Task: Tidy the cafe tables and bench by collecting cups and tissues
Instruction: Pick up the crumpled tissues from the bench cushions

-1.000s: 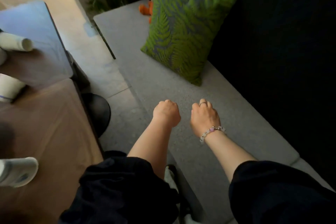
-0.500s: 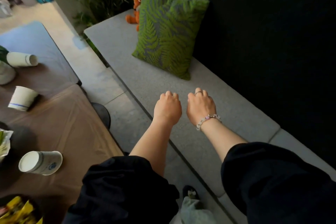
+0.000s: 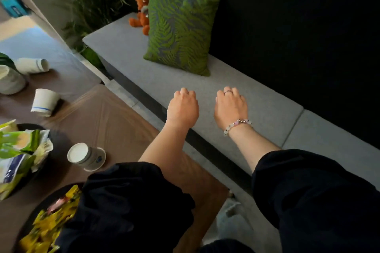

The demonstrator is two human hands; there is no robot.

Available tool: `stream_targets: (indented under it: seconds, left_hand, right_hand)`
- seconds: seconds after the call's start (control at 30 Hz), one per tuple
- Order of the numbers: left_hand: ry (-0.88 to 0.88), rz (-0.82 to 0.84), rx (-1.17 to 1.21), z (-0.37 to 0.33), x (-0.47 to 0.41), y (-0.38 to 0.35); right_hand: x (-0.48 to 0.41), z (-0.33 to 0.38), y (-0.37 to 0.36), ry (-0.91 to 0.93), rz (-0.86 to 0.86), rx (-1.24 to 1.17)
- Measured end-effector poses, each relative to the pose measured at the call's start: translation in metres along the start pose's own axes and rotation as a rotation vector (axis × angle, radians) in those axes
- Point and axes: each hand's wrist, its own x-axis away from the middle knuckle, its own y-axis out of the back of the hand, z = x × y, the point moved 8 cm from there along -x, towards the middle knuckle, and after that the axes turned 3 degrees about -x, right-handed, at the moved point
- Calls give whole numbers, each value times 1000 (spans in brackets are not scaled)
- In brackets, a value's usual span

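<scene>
Both my hands hover side by side over the grey bench [image 3: 127, 61], fingers curled under and holding nothing. My left hand [image 3: 183, 107] is above the bench's front edge; my right hand [image 3: 231, 107], with a ring and a bead bracelet, is further onto the seat. Three paper cups are on the brown tables [image 3: 115, 121] to my left. One lies tipped [image 3: 87, 156] near my left sleeve. Another with a blue stripe [image 3: 44, 102] stands mouth down, and the third lies on its side [image 3: 33, 65] further back.
A green fern-print cushion [image 3: 181, 31] leans on the dark wall, an orange plush toy [image 3: 139, 16] behind it. Snack packets [image 3: 18, 150] and a dark bowl of yellow wrappers [image 3: 51, 222] sit on the near table. A white pot [image 3: 10, 81] and a leafy plant [image 3: 92, 0] stand further back.
The view has swung left, showing more of the tables, cups and snacks. Both hands stay curled over the bench and have drawn slightly apart.
</scene>
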Motion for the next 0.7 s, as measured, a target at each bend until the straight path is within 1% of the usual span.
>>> stream_targets:
  seconds: [0.17,0.27,0.37,0.57,0.7]
  left_hand:
    - [-87,3,9,-6,40,12]
    - [-168,-8,31,-34,51,15]
    - [-260,1,55,-69,64,7]
    - [-391,149,19,-127,100,-47]
    - [-476,211,15,-169,122,-70]
  right_hand:
    - [57,0,15,-85,-29,23]
    - [84,-14,19,-142,-22,32]
    - [110,-44,22,-240,-22,36]
    - [168,-104,-8,-402,57,39]
    - [209,-136,-26,-500,89,14]
